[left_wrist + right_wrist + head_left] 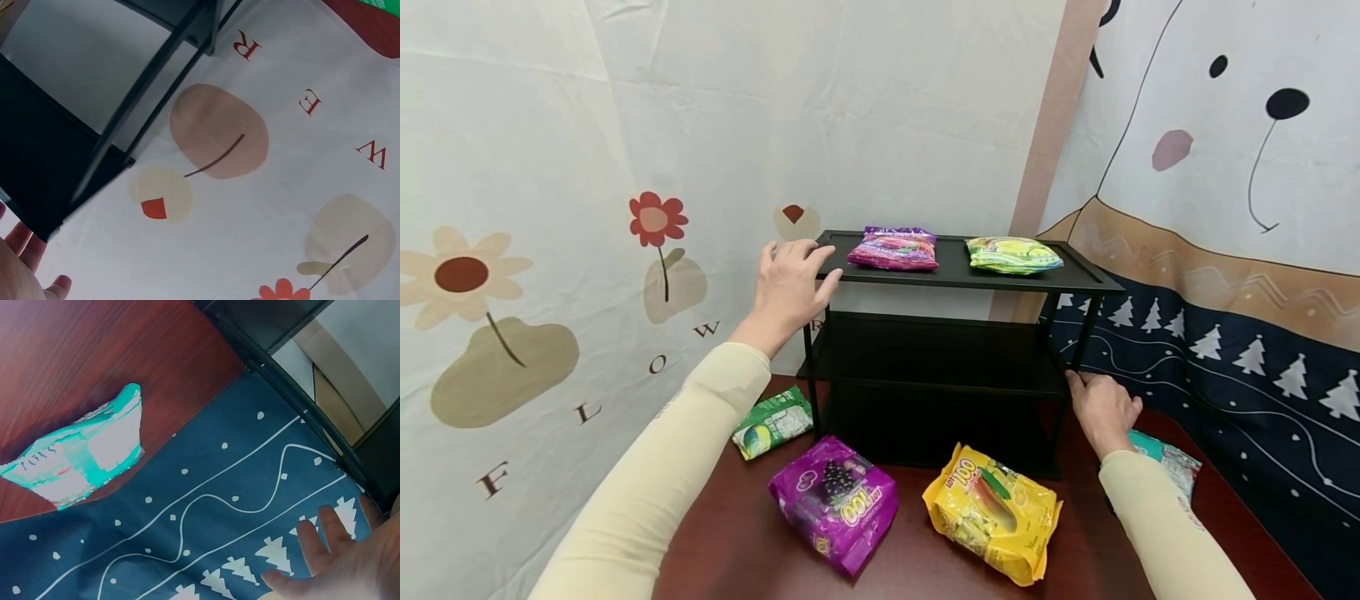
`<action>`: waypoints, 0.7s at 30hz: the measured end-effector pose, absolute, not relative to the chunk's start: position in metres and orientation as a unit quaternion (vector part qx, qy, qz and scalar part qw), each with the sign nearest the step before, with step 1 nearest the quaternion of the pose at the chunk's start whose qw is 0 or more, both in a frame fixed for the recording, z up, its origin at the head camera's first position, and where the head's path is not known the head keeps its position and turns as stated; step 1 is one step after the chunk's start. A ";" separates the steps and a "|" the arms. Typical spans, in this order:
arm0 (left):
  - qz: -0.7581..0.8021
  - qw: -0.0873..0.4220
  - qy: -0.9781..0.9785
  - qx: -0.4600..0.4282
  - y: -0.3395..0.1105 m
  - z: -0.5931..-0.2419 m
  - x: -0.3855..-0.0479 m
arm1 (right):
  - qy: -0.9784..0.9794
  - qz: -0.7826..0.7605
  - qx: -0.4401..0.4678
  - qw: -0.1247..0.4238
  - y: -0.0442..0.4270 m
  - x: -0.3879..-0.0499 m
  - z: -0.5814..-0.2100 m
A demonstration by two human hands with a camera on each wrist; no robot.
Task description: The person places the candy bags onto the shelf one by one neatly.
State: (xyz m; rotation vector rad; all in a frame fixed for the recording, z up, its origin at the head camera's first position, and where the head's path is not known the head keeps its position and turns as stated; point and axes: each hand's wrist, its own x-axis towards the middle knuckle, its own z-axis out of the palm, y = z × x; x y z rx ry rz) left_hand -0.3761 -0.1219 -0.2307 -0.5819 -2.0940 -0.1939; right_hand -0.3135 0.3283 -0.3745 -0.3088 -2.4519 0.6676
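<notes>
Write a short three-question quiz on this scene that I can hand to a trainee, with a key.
1. Count: how many glossy plastic packets lie on the top tier of the black rectangular rack?
2. Multiple choice: on the dark red-brown tabletop, what colour is the packet just left of the glossy purple plastic bag in the head view?
A) orange
B) green and white
C) black
3. True or false: in the head view, the bare left hand is higher than the bare right hand.

Key
1. Two: a purple-and-pink packet and a yellow-green packet.
2. B, the green-and-white packet.
3. True.
</notes>
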 end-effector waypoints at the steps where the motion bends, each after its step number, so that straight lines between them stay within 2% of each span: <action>1: -0.080 0.462 -0.852 -0.234 -0.124 -0.231 -0.376 | -0.918 0.249 -0.116 0.287 0.328 -0.314 -0.375; 21: -0.139 0.440 -0.869 -0.180 -0.164 -0.242 -0.381 | -0.918 0.252 -0.115 0.284 0.329 -0.315 -0.376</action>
